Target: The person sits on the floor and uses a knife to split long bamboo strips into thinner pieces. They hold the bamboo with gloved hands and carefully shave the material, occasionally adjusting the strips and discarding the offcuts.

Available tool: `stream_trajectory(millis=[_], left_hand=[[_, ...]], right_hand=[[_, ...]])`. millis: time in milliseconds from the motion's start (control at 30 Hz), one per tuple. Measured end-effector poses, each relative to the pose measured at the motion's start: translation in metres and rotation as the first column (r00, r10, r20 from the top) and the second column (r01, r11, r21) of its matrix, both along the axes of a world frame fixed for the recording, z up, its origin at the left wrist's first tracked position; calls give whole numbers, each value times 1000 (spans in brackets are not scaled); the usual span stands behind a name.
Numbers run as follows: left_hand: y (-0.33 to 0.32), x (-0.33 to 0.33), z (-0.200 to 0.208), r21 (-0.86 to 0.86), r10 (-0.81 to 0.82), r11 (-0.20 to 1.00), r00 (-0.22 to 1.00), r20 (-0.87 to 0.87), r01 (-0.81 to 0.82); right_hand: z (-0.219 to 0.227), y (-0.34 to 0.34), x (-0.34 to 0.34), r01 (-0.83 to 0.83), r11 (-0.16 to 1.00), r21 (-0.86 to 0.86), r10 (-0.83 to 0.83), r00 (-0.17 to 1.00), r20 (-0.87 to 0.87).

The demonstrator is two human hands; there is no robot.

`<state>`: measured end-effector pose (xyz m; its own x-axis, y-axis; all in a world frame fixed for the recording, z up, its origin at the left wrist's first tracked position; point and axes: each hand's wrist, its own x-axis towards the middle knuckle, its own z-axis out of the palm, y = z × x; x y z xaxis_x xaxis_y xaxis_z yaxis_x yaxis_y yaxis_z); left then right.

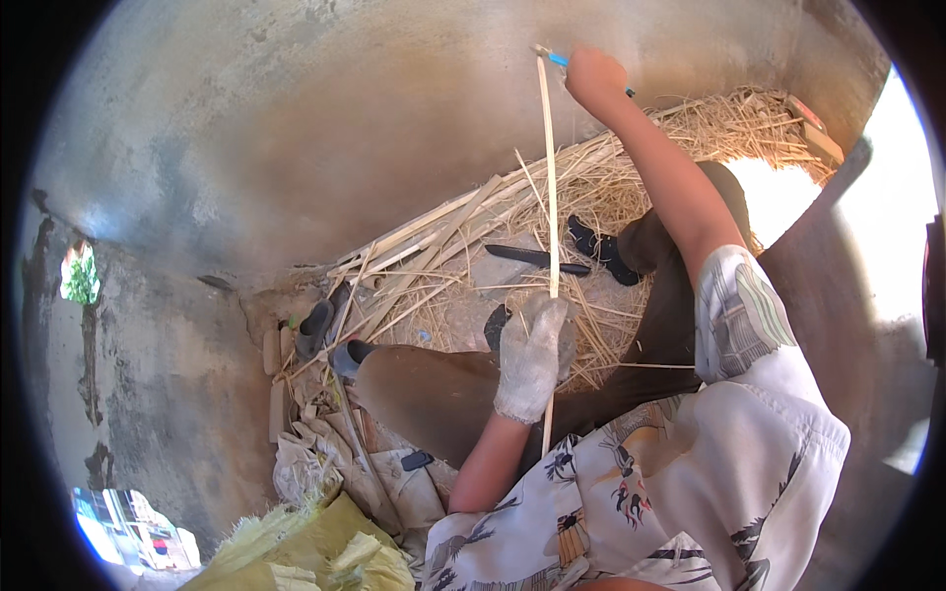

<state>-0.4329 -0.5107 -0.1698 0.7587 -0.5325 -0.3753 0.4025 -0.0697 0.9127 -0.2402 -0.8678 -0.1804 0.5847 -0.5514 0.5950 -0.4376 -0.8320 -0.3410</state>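
Head view: the gloved left hand [534, 350] is closed around a long pale strip [551, 177], which stretches away over the straw [591, 192]; the bare right hand [596, 81], fisted, grips a blue tool [558, 59] at the strip's far end, before the wall [374, 118].

Floor [448, 317], strewn with plant debris: long pale strips [424, 233] laid along the far edge; straw-coloured shavings [729, 123] heaped toward the far right corner; black blade [532, 257] placed near the middle; dark shoe [315, 328] set toward the left edge.
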Motion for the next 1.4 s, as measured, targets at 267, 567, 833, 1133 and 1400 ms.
stream_trajectory(millis=[267,567,833,1133,1400], left_hand=[[17,43,-11,-147,252,955,966,-50,-257],[4,7,1,90,164,980,975,153,-179],[21,26,-8,-241,199,948,978,-58,-208],[32,49,-9,-233,390,895,921,-1,-379],[4,7,-9,-47,230,973,924,305,-227]], right_hand=[[-19,158,-54,-532,845,59,508,762,-401],[17,70,-11,-221,972,78,234,944,-233],[10,88,-13,-371,928,46,372,905,-205],[6,184,-66,-680,731,-58,632,706,-320],[43,82,-13,-207,973,104,220,965,-139]])
